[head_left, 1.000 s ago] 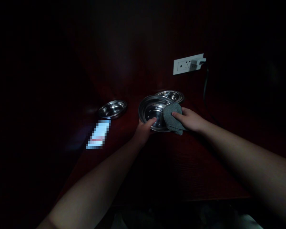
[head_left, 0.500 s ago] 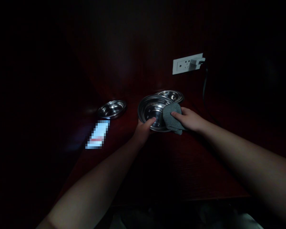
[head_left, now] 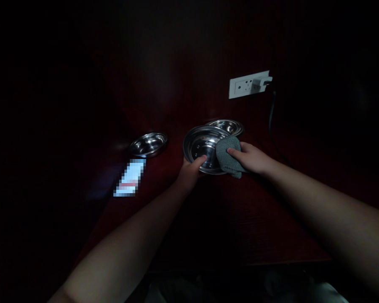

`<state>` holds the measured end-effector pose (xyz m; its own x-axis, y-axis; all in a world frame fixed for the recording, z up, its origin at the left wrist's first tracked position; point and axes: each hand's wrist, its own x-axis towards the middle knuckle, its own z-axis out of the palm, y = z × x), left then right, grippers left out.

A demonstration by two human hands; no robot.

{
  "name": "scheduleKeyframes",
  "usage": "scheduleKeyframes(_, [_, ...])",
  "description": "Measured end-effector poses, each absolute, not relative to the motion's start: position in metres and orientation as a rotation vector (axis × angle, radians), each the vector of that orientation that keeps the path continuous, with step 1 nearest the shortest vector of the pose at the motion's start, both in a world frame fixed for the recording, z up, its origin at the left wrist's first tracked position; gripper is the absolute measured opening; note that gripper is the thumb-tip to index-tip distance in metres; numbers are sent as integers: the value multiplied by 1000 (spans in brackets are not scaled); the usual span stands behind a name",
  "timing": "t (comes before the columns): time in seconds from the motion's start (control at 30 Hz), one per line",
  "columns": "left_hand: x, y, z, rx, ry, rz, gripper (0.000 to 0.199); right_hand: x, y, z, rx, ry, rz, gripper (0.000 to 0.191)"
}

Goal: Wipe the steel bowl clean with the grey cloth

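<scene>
Here's the middle bowl [head_left: 204, 142], cloth [head_left: 227, 155] at its right side, rear bowl [head_left: 228, 126] behind! Over left, the side bowl [head_left: 149, 144] sits just behind the screen [head_left: 130, 177].

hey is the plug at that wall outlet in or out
In: the plug sits at the right end of the outlet, a dark cord hanging below.

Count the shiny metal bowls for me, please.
3 visible: the held bowl, in the left hand; the rear bowl, partly hidden behind it; the leftmost bowl, beyond the bright patch. Others could be nested underneath.
</scene>
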<state>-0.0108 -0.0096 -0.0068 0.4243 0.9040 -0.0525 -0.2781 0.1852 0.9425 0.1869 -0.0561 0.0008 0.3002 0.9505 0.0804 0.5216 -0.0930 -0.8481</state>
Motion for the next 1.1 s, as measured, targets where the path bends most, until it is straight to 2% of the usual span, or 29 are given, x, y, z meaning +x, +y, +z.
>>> scheduleKeyframes(0.37, [-10, -9, -7, 1063, 720, 950, 62, 187, -56, 1, -1752, -1333, 660, 31])
scheduleKeyframes(0.73, [-11, -9, -7, 1077, 734, 946, 52, 185, -58, 5, -1794, -1323, 649, 34])
scheduleKeyframes(1.1, [-11, -8, -8, 1064, 711, 948, 65, 187, -57, 1, -1763, -1337, 634, 34])
